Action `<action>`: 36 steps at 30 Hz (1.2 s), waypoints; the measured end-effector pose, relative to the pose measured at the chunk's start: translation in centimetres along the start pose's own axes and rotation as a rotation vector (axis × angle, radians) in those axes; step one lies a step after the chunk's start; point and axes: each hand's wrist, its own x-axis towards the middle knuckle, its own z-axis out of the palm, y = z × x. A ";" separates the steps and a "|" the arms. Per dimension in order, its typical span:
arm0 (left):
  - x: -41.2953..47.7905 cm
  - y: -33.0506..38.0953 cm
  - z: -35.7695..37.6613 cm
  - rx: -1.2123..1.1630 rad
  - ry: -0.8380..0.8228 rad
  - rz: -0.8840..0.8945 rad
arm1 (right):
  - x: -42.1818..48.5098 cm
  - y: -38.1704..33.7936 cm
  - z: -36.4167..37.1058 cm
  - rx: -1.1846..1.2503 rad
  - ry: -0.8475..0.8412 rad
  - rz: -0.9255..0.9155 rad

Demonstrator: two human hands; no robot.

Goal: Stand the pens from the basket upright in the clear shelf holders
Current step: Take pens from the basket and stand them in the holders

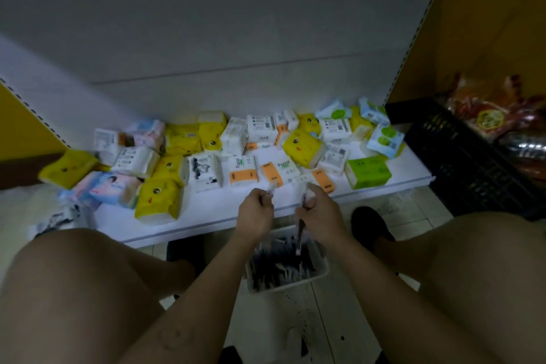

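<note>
Yellow, green and orange-white tissue packs [301, 148] sit on a white shelf [212, 211].

Tissue pks [304, 148]: glossy plastic wrap. Shelf [212, 216]: smooth white, matt. Basket [295, 281]: pale plastic. Crate [461, 162]: blk plastic lattice.

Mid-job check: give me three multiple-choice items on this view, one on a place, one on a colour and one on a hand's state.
1. Where does the pen basket sit? A on the person's lap; B on the floor; C in a black crate.
2. What colour is the tissue pack at the right end of the shelf's front row? A green; B pink; C black.
3. What is the right hand doing? A lying flat; B gripping pens; C hanging empty.
Key: 1 B, floor tiles show around it; 2 A, its wrapper is bright green; 3 B, the hand curls round them above the basket.
</note>
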 end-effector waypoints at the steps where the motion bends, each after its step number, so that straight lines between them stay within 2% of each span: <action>1: 0.0 1.2 -0.5 -0.011 0.005 0.028 | 0.0 -0.4 -0.5 0.000 0.000 -0.036; 7: -0.8 8.2 -3.5 -0.120 0.049 0.277 | -0.6 -5.5 -4.9 0.208 0.035 -0.211; 10: -1.6 11.6 -4.6 -0.233 -0.023 0.311 | -0.9 -8.7 -7.3 0.183 0.143 -0.321; 12: -1.8 13.6 -5.5 -0.267 0.001 0.325 | -1.0 -10.6 -8.9 0.181 0.199 -0.377; 19: -2.7 21.8 -10.6 -0.237 0.092 0.520 | -2.0 -17.0 -14.7 0.306 0.303 -0.488; 29: -3.4 31.4 -16.8 -0.179 0.159 0.753 | -2.2 -26.8 -21.4 0.418 0.305 -0.727; 36: -2.5 37.0 -19.9 -0.110 0.278 0.852 | -0.5 -31.6 -24.7 0.441 0.314 -0.838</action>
